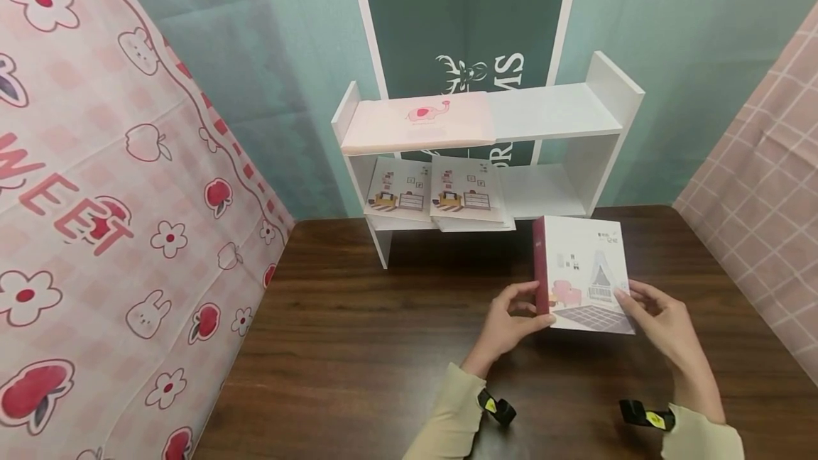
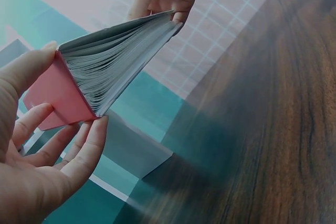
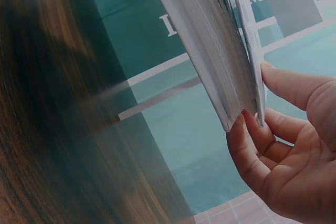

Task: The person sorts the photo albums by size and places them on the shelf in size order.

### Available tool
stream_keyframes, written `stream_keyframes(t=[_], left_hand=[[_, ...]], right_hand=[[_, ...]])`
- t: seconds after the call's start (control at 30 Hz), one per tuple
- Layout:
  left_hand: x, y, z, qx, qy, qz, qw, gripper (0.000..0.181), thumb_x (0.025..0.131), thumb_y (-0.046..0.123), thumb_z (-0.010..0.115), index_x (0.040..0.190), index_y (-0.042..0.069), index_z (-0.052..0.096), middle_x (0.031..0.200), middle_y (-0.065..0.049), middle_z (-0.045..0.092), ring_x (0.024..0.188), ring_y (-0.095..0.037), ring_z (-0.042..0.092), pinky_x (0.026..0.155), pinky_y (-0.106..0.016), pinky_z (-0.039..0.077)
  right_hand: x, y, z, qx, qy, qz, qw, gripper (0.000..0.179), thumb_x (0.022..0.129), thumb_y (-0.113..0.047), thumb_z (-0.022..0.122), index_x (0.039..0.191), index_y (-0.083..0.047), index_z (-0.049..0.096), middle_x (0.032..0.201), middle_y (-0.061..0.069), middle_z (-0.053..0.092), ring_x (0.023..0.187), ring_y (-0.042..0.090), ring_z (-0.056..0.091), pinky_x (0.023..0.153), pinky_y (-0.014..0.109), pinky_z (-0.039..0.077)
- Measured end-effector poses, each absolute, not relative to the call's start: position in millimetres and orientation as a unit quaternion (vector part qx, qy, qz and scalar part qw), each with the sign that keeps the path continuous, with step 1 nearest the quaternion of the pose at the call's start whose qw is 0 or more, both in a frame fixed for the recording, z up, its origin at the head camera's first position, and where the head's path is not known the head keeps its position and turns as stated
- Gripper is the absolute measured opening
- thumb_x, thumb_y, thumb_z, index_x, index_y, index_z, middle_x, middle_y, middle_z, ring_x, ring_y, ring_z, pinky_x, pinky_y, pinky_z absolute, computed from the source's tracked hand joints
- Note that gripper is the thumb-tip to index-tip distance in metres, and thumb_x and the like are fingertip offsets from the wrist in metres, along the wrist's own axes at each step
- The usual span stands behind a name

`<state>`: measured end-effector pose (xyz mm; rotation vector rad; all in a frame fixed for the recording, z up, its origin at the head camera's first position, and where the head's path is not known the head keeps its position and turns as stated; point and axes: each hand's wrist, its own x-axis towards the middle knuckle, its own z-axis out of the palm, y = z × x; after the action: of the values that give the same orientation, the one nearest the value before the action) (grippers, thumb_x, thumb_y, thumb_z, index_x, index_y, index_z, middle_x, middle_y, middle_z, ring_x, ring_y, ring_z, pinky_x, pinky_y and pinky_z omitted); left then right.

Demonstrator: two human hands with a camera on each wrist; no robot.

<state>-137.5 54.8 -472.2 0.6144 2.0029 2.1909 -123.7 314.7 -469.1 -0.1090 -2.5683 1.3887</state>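
Observation:
Both hands hold a thick photo album (image 1: 584,272) above the table, its white front cover with a pink armchair and a tent facing up. My left hand (image 1: 508,321) grips the red spine side, thumb on one cover edge and fingers beneath, as the left wrist view shows on the spine (image 2: 60,93). The right hand (image 1: 664,321) pinches the opposite side, thumb on the front cover and fingers under the back cover. Along its edge, the pages (image 2: 100,66) are slightly fanned between the covers. In the right wrist view, the front cover stands a little apart from the pages (image 3: 205,40).
A white two-level shelf (image 1: 549,108) stands at the table's back. On its lower board lie two similar albums, one left (image 1: 399,194) and one middle (image 1: 469,194), jutting past the front edge. A flat pink elephant-print item (image 1: 422,119) covers the top board's left part. Patterned cloths (image 1: 160,233) flank the dark wooden table (image 1: 345,318).

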Motion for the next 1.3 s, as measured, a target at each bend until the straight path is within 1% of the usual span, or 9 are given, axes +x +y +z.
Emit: stream_keyframes(t=[0.13, 0.27, 0.5, 0.63, 0.83, 1.07, 1.3], left_hand=[[-138.0, 52.7, -471.5, 0.201, 0.648, 0.732, 0.062, 0.051, 0.076, -0.003, 0.072, 0.124, 0.001, 0.054, 0.119, -0.017, 0.054, 0.087, -0.021, 0.058, 0.069, -0.019, 0.053], [-138.6, 50.6, -470.8, 0.205, 0.645, 0.734, 0.058, 0.052, 0.077, -0.002, 0.072, 0.125, 0.003, 0.054, 0.119, -0.017, 0.053, 0.089, -0.024, 0.057, 0.07, -0.02, 0.053], [-137.8, 48.8, -469.3, 0.214, 0.642, 0.736, 0.031, 0.051, 0.076, -0.003, 0.072, 0.124, 0.0, 0.054, 0.116, -0.02, 0.053, 0.088, -0.026, 0.058, 0.07, -0.022, 0.054], [-137.1, 48.1, -469.0, 0.218, 0.638, 0.738, 0.016, 0.05, 0.076, -0.004, 0.071, 0.123, -0.002, 0.054, 0.115, -0.023, 0.052, 0.088, -0.028, 0.058, 0.07, -0.023, 0.054], [-137.2, 45.7, -468.2, 0.208, 0.641, 0.739, 0.008, 0.049, 0.077, -0.002, 0.072, 0.122, 0.001, 0.055, 0.113, -0.021, 0.052, 0.088, -0.024, 0.058, 0.07, -0.023, 0.054], [-135.4, 43.8, -464.9, 0.206, 0.648, 0.734, -0.012, 0.048, 0.077, 0.0, 0.072, 0.122, 0.001, 0.055, 0.114, -0.021, 0.052, 0.09, -0.03, 0.058, 0.071, -0.027, 0.055], [-135.1, 41.7, -458.0, 0.208, 0.659, 0.721, -0.04, 0.046, 0.078, 0.002, 0.071, 0.121, 0.0, 0.055, 0.112, -0.02, 0.054, 0.087, -0.031, 0.058, 0.071, -0.032, 0.056]], right_hand=[[-124.4, 311.9, -466.7, -0.037, -0.873, 0.473, 0.113, 0.052, 0.089, -0.024, 0.062, 0.122, 0.014, 0.05, 0.082, -0.035, 0.047, 0.069, -0.007, 0.049, 0.054, 0.013, 0.042], [-125.8, 309.1, -465.0, -0.038, -0.875, 0.466, 0.122, 0.051, 0.089, -0.024, 0.063, 0.121, 0.014, 0.051, 0.081, -0.034, 0.047, 0.068, -0.005, 0.047, 0.053, 0.014, 0.041], [-128.0, 302.9, -463.7, -0.031, -0.871, 0.469, 0.144, 0.046, 0.088, -0.019, 0.064, 0.119, 0.014, 0.053, 0.079, -0.033, 0.048, 0.067, -0.004, 0.046, 0.052, 0.014, 0.039], [-129.2, 300.6, -462.3, -0.029, -0.875, 0.461, 0.145, 0.046, 0.088, -0.021, 0.064, 0.119, 0.012, 0.054, 0.079, -0.034, 0.047, 0.067, -0.004, 0.045, 0.053, 0.013, 0.038], [-131.7, 297.4, -459.2, -0.021, -0.878, 0.455, 0.143, 0.046, 0.088, -0.021, 0.063, 0.12, 0.012, 0.054, 0.081, -0.034, 0.046, 0.068, -0.007, 0.046, 0.053, 0.012, 0.04], [-133.3, 292.6, -455.8, -0.017, -0.88, 0.454, 0.139, 0.048, 0.088, -0.023, 0.063, 0.122, 0.01, 0.054, 0.083, -0.033, 0.046, 0.07, -0.008, 0.046, 0.054, 0.012, 0.042], [-134.9, 285.5, -452.5, -0.015, -0.873, 0.463, 0.15, 0.047, 0.089, -0.023, 0.063, 0.121, 0.011, 0.054, 0.085, -0.03, 0.048, 0.071, -0.008, 0.047, 0.055, 0.011, 0.043]])
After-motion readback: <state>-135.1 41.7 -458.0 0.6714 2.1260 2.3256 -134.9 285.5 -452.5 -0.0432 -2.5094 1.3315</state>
